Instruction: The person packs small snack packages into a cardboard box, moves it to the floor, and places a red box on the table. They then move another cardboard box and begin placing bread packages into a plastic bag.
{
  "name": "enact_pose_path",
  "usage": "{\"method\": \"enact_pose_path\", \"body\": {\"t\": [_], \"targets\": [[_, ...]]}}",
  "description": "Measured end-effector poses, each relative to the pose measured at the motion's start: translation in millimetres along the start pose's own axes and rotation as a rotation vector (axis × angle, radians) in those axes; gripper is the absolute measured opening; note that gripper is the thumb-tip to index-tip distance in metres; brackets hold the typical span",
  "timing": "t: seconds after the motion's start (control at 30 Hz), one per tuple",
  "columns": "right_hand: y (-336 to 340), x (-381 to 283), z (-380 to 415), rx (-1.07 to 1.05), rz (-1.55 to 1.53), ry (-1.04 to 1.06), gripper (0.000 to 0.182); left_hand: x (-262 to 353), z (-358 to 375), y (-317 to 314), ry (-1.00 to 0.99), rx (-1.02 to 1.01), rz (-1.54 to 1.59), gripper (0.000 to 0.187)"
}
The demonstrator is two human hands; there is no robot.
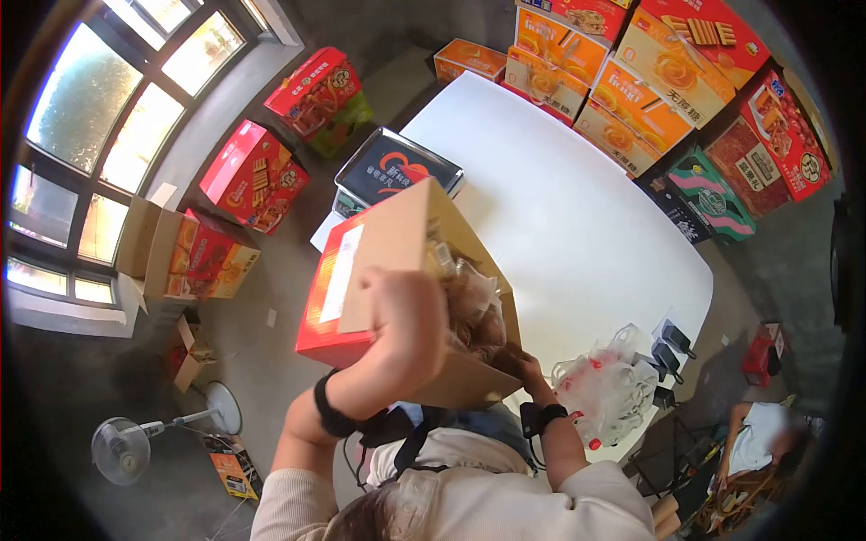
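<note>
A red cardboard box (326, 311) with its brown flaps raised is tilted at the near left edge of the white table. Clear-wrapped brownish packets (478, 311) show inside its opening. My left hand (401, 302), slightly blurred, is bent in with curled fingers against a raised flap on the box's left side; its fingertips are partly hidden. At the box's near right corner, my right hand (532, 376) grips the cardboard edge. Just right of that hand lies a heap of clear plastic bottles or packaging (609, 388) with red bits.
A screen device (388, 171) stands on the white table (586, 216) behind the box. Stacked gift cartons (622, 108) line the far right side. More red cartons (255, 176) stand left, near a floor fan (122, 451). Black adapters (672, 347) lie at the table's right edge. A person (758, 442) sits lower right.
</note>
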State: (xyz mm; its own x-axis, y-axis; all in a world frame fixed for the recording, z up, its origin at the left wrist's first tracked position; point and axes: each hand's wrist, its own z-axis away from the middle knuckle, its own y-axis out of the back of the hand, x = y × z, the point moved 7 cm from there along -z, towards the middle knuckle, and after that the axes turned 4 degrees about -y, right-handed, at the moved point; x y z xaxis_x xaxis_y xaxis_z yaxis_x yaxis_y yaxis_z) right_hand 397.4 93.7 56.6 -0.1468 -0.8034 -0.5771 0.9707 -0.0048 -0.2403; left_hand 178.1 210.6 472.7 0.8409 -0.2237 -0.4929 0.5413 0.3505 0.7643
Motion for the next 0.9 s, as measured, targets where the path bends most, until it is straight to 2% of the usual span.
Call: {"method": "enact_pose_path", "body": {"t": [0.03,0.07,0.13,0.17,0.23,0.37,0.43,0.5,0.57,0.6,0.63,0.7,0.77,0.83,0.9], "targets": [[1,14,-6,-0.066,-0.123,-0.063,0.031,14,-15,5,-0.07,-0.11,-0.072,0.005],[7,24,-11,-0.035,-0.077,-0.124,0.031,27,-30,10,-0.125,-0.179,-0.139,0.008],[5,17,-11,-0.09,-0.107,-0.059,0.033,50,-48,28,-0.19,-0.278,-0.273,0.02],[4,9,-12,-0.142,-0.131,0.003,0.034,58,-58,36,-0.193,-0.274,-0.277,0.02],[10,10,-18,-0.149,-0.149,-0.03,0.036,77,-76,50,-0.219,-0.211,-0.32,0.011],[24,12,-30,-0.161,-0.149,-0.131,0.039,123,-102,71,-0.336,-0.118,-0.523,0.016],[30,12,-34,-0.165,-0.15,-0.167,0.04,132,-115,93,-0.38,0.004,-0.451,0.017],[34,11,-39,-0.177,-0.153,-0.198,0.042,132,-125,95,-0.402,-0.029,-0.355,0.024],[38,11,-43,-0.187,-0.153,-0.228,0.043,123,-137,102,-0.374,0.181,-0.028,0.034],[39,10,-44,-0.192,-0.154,-0.246,0.044,113,-141,97,-0.354,0.14,-0.068,0.042],[39,11,-47,-0.198,-0.158,-0.267,0.045,101,-149,92,-0.365,0.141,-0.069,0.042],[44,10,-51,-0.21,-0.15,-0.299,0.046,64,-160,98,-0.33,0.477,0.429,0.043],[49,12,-56,-0.232,-0.13,-0.347,0.048,37,-162,86,-0.262,0.73,0.567,0.037],[51,11,-62,-0.261,-0.104,-0.392,0.049,-5,-172,61,-0.132,0.853,0.832,0.032],[52,10,-69,-0.291,-0.077,-0.432,0.051,-46,-179,14,0.146,0.958,0.91,0.037]]}}
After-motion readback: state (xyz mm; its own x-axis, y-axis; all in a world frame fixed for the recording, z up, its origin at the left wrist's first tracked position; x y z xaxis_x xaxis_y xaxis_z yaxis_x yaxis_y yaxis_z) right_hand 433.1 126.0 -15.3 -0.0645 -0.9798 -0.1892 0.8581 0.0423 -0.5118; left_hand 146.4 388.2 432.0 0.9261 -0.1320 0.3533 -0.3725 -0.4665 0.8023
